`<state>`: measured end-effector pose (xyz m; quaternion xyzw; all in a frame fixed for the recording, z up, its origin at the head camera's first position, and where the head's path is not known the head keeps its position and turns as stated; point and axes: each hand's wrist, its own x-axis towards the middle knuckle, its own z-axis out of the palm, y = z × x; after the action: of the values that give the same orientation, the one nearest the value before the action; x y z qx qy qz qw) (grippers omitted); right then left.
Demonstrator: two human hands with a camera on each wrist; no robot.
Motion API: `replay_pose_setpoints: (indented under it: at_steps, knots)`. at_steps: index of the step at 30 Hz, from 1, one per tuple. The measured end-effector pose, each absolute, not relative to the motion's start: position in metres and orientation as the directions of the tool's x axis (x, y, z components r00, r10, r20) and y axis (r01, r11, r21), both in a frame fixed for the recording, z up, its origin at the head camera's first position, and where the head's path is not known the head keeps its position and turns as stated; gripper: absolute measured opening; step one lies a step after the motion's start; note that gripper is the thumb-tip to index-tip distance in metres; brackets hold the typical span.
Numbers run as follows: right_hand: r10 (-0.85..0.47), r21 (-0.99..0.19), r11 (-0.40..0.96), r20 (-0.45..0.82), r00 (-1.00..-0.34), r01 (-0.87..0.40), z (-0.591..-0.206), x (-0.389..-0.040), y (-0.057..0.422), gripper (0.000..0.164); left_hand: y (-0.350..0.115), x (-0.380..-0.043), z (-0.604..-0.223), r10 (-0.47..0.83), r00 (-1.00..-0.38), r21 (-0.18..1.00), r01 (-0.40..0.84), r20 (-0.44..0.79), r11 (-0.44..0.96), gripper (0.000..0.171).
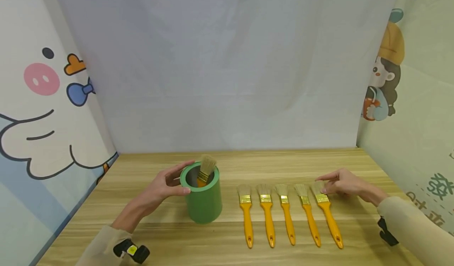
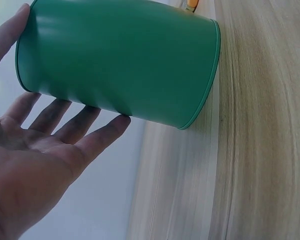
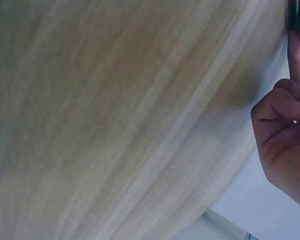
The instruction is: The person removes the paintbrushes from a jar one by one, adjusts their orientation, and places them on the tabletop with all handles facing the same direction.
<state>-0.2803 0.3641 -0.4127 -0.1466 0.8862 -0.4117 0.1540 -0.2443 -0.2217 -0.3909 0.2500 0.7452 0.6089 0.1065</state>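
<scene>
A green cylindrical can (image 1: 204,206) stands upright on the wooden table. One paintbrush (image 1: 207,165) leans inside it, bristles up, its lower part hidden by the wall. My left hand (image 1: 159,187) grips the can near the top, thumb at the front of the rim and fingers round the far side; in the left wrist view the fingertips (image 2: 121,121) lie along the green wall. At the right end of a row of brushes, my right hand (image 1: 345,184) pinches the bristles of the last paintbrush (image 1: 330,218), whose yellow handle points toward me. The right wrist view catches only part of this hand (image 3: 285,125).
Several more yellow-handled paintbrushes lie side by side between the can and my right hand, among them one nearest the can (image 1: 247,220) and one in the middle (image 1: 288,218). A pale curtain (image 1: 227,80) hangs behind the table (image 1: 170,240), with printed cloths at both sides.
</scene>
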Motion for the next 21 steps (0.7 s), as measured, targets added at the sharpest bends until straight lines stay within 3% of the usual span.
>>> replay_pose_setpoints:
  at_steps: [21]
  knots:
    - [-0.458, -0.786, 0.580, -0.096, -0.884, -0.215, -0.4174, -0.2863, 0.3678, 0.051, -0.2213, -0.2425, -0.3883, 0.501, -0.855, 0.965, 0.226, 0.132, 0.132, 0.080]
